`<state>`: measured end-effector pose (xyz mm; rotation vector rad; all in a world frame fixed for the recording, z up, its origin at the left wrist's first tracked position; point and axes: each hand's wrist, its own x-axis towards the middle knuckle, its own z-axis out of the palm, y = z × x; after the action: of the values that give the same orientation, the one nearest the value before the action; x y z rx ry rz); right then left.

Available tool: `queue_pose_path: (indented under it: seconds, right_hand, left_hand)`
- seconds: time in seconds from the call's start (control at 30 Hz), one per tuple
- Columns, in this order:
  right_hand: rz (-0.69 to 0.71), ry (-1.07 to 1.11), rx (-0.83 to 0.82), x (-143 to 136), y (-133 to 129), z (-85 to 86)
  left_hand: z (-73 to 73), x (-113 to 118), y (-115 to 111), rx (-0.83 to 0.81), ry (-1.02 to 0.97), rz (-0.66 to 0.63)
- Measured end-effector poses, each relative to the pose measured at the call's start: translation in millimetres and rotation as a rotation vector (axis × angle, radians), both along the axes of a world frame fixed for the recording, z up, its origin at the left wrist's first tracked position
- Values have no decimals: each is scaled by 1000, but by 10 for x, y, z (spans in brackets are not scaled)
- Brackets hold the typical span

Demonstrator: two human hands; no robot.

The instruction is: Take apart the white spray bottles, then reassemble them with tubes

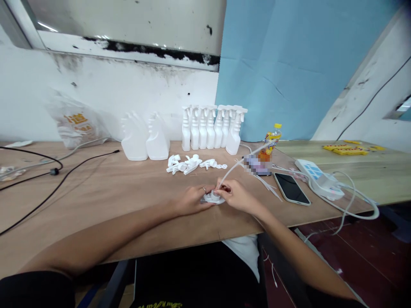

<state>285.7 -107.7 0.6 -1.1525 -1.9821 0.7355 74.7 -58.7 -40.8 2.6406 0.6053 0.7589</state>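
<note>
Near the table's front edge, my left hand (192,200) is closed around a white trigger spray head (214,197), holding it against the table. A thin, pale plastic tube (228,171) is pinched in my right hand (239,195). The tube's lower end meets the spray head between my fingertips; how far it goes in is hidden. Just beyond my hands lie several loose spray heads (192,164) and small white rings (221,166). More thin tubes (267,185) rest to the right.
White spray bottles (210,130) with heads fitted stand along the wall, beside headless bottles (134,139). On the right are a drink bottle (266,152), a phone (291,188) and a power strip (317,179). A plastic bag (75,124) and black cable (66,182) occupy the left.
</note>
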Motion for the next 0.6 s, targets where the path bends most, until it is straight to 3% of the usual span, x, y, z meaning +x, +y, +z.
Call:
queue_pose_path:
  seconds: [0.1, 0.2, 0.33, 0.43, 0.53, 0.57, 0.6]
  right_hand:
    - [-13, 32, 65, 35, -6, -44]
    - [-50, 14, 304, 109, -96, -33]
    - [75, -334, 568, 191, -247, 64]
    - [115, -561, 755, 201, -245, 83]
    - [43, -527, 950, 240, -185, 54]
    - [6, -466, 985, 269, -172, 48]
    - [-34, -387, 994, 306, -166, 48]
  left_hand:
    - [66, -14, -32, 33, 4, 52]
    - [146, -21, -36, 55, -42, 163]
    - [278, 22, -68, -108, -121, 251]
    - [419, 61, -114, -160, -131, 211]
    - [671, 0, -5, -20, -59, 139]
    - [789, -57, 97, 66, -35, 155]
    - [918, -132, 234, 187, -74, 256]
